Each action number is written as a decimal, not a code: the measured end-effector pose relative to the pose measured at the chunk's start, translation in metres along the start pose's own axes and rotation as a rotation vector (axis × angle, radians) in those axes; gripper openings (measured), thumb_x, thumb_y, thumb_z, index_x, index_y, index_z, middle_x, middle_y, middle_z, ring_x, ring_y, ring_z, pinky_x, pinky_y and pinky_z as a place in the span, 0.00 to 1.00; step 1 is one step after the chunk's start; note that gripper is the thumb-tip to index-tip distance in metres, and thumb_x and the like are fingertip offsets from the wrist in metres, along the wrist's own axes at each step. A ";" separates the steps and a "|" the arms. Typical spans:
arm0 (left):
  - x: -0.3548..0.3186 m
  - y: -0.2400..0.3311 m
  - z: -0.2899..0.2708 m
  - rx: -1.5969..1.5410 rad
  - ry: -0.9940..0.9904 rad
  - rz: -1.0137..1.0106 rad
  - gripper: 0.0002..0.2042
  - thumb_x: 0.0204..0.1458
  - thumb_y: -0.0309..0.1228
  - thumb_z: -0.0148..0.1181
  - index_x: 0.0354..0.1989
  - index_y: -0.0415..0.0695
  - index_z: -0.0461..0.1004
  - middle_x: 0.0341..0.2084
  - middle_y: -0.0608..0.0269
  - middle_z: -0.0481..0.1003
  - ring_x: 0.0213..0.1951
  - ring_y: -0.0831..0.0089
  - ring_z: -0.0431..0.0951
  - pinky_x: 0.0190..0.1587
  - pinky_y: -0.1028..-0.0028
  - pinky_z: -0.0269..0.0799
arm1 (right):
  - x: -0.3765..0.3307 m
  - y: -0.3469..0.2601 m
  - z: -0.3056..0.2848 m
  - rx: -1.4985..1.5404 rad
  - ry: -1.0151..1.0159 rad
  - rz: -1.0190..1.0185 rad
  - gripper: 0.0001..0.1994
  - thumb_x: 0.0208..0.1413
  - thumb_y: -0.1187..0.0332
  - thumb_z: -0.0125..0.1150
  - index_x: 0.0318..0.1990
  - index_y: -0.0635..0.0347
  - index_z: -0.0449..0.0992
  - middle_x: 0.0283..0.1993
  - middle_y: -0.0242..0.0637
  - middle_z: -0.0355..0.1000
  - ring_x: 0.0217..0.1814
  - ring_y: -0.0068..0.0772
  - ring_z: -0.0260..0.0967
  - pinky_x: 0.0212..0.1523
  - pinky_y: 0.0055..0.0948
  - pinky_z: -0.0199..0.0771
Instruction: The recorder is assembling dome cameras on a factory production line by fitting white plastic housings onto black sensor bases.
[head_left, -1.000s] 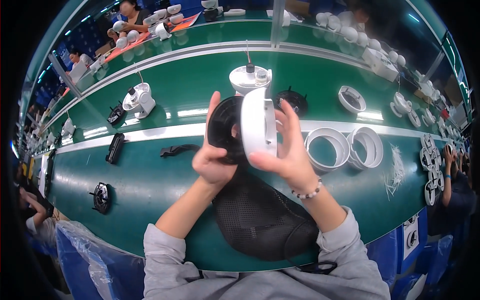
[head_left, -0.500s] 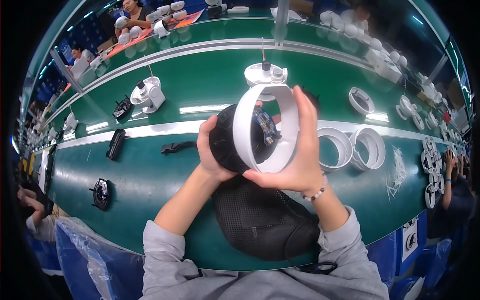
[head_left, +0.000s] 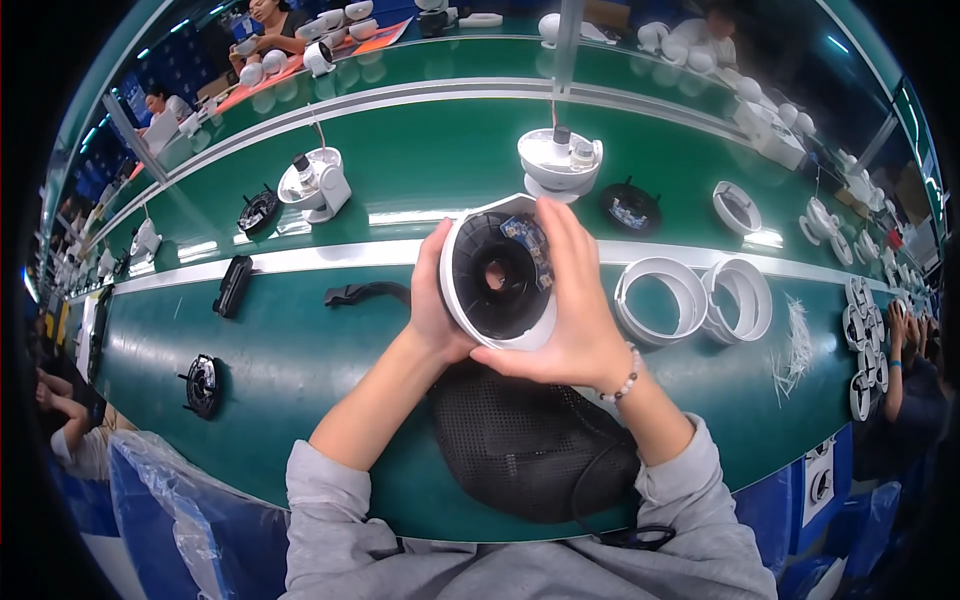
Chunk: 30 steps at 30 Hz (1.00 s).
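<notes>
Between my hands is a white plastic ring (head_left: 450, 298) with a black round part (head_left: 482, 310) seated inside it, open side toward me. A small blue circuit board (head_left: 522, 238) shows at the upper right of the black part. My left hand (head_left: 432, 305) wraps the left side, its fingers mostly hidden behind. My right hand (head_left: 575, 310) grips the ring's right side, fingers along the top and thumb at the lower edge. Below them lies a black mesh bag (head_left: 530, 440) with a cord.
Two white rings (head_left: 660, 300) stand right of my hands, near a pile of white ties (head_left: 795, 345). Left lie a black bar-shaped part (head_left: 233, 287) and a black round piece (head_left: 204, 387). Beyond, the green belt (head_left: 430, 160) carries white housings (head_left: 560, 160) and a black part (head_left: 630, 207).
The black round part, earlier partly outside the white ring, now sits within it, and the pair has turned to face me. Pieces on the belt have shifted right.
</notes>
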<state>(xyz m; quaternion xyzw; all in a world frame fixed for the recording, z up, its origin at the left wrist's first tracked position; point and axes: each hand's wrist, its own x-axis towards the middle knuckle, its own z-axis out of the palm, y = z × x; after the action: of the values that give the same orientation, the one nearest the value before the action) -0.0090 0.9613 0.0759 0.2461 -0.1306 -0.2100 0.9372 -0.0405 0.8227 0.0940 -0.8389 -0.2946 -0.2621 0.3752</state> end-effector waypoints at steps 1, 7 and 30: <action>0.000 0.001 0.002 0.016 0.054 -0.040 0.27 0.52 0.51 0.31 0.46 0.39 0.63 0.39 0.56 0.69 0.40 0.68 0.70 0.43 0.70 0.68 | 0.000 0.001 0.003 0.001 -0.001 -0.002 0.55 0.20 0.52 0.70 0.56 0.72 0.44 0.55 0.56 0.45 0.56 0.55 0.44 0.55 0.43 0.46; -0.009 0.010 -0.006 0.064 -0.013 -0.055 0.33 0.49 0.58 0.31 0.48 0.39 0.62 0.40 0.55 0.68 0.41 0.68 0.70 0.44 0.69 0.68 | 0.003 -0.007 0.014 -0.108 -0.010 0.017 0.57 0.17 0.51 0.70 0.56 0.73 0.43 0.55 0.55 0.43 0.55 0.55 0.44 0.53 0.43 0.47; 0.113 0.153 -0.123 0.428 0.171 -0.042 0.13 0.49 0.35 0.45 0.40 0.42 0.67 0.38 0.59 0.70 0.39 0.69 0.71 0.43 0.70 0.66 | 0.045 0.024 -0.026 -0.334 0.353 -0.227 0.45 0.28 0.46 0.62 0.52 0.69 0.53 0.55 0.56 0.49 0.58 0.56 0.45 0.55 0.47 0.45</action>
<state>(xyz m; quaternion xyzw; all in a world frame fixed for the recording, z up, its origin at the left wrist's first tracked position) 0.1832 1.0812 0.0669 0.4588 -0.0873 -0.1752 0.8667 0.0012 0.8023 0.1278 -0.7920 -0.2693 -0.4897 0.2457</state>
